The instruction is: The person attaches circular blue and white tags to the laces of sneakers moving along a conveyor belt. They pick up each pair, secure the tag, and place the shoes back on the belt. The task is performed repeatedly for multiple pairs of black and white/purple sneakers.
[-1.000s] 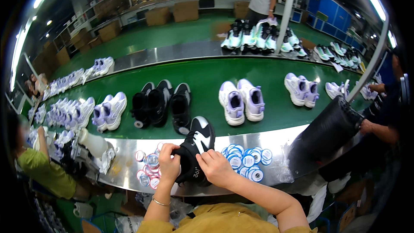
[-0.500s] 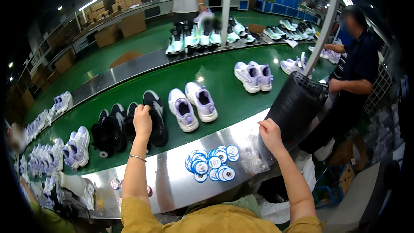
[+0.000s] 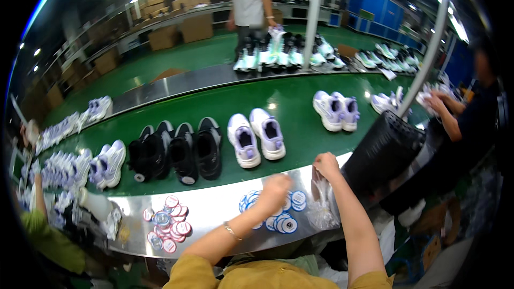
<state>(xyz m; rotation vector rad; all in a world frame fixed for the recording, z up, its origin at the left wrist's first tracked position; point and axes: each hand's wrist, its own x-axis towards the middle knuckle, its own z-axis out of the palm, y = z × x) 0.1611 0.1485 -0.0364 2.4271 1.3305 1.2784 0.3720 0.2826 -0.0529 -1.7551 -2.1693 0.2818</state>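
My left hand (image 3: 276,192), smeared by motion, is over a spread of blue-edged round stickers (image 3: 286,223) on the metal ledge. What it holds, if anything, cannot be made out. To its right, my right hand (image 3: 325,166) has its fingers drawn together just above a crumpled clear plastic bag (image 3: 324,211); whatever is in them is hidden. Beyond the ledge stand a white-and-lilac pair of sneakers (image 3: 256,142) and black sneakers (image 3: 208,150) to their left. Small round labels show at the near ends of two black shoes.
Red-edged round stickers (image 3: 174,225) lie on the ledge (image 3: 214,206) at left. A black rolled bundle (image 3: 383,144) stands at right beside a post. More sneakers (image 3: 336,111) sit on the green belt (image 3: 292,107). Co-workers stand across the line, at right and at far left.
My left hand has left the black sneakers and come right and nearer, over the blue-edged stickers. The red-edged stickers are uncovered. My right hand stays by the plastic bag. The view has shifted.
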